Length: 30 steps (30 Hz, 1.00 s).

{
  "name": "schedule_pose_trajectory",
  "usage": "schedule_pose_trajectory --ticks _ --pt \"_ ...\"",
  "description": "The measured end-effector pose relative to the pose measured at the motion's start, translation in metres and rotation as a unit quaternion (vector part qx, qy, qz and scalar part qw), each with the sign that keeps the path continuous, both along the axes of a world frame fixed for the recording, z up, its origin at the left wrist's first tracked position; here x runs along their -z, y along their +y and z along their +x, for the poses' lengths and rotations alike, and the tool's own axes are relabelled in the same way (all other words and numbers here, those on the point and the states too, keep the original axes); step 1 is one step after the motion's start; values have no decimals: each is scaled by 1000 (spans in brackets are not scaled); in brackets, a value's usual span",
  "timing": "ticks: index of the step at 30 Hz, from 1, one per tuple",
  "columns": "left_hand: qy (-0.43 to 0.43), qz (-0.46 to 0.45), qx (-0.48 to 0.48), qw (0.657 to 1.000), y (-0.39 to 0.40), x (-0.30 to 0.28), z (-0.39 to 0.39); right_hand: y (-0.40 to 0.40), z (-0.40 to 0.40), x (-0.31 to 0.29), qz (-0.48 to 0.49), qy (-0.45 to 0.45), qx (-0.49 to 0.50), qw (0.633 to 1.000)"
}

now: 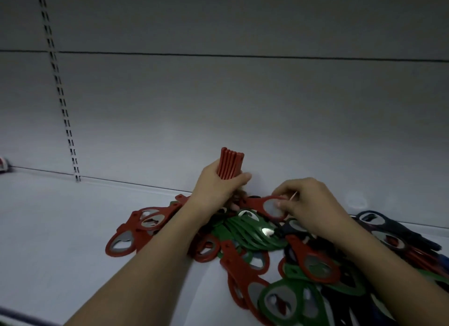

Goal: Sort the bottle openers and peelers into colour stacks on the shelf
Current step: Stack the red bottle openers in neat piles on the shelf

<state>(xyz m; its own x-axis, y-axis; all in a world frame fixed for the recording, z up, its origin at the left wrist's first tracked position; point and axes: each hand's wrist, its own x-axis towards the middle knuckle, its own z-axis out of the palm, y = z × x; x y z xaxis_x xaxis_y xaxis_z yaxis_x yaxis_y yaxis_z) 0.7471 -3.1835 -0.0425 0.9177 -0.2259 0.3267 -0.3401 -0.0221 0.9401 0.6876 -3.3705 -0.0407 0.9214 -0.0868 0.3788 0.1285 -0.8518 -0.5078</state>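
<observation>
My left hand [218, 187] grips a bundle of several red bottle openers [230, 164], held upright with the handle ends pointing up above the fist. My right hand [307, 204] pinches the ring end of one more red opener [267, 206], which lies across the top of the heap. Beneath both hands a mixed heap covers the shelf [73, 228]: loose red openers [136, 231] at the left, a fanned set of green ones [245, 231] in the middle, dark blue ones [398, 231] at the right.
The grey back panel [243, 94] rises right behind the heap, with a slotted upright rail [60, 92] at the left. A small red and white object [3, 164] lies at the far left edge. Bare shelf surface stretches left of the heap.
</observation>
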Motion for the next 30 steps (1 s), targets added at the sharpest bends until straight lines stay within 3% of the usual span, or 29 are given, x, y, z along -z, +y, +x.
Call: schedule_pose_trajectory --ticks 6,11,20,22,26,29,30 --pt "-66 15 -65 996 -3 -4 -7 -5 -4 -9 204 -28 30 978" --pt "-29 12 -7 999 -9 -4 -15 4 -12 -20 436 -36 -51 898" --pt "-34 -6 48 998 -16 -8 -23 17 -19 -24 551 49 -105 827" --pt "-32 -12 72 997 -19 -6 -23 20 -19 -21 546 68 -115 827" --pt "-28 3 121 992 -23 -3 -25 25 -21 -15 426 61 -90 898" --pt "-7 10 135 991 -23 -1 -23 19 -16 -10 166 -31 6 986" --pt "4 9 137 990 -23 0 -22 16 -14 -11 84 -61 32 994"
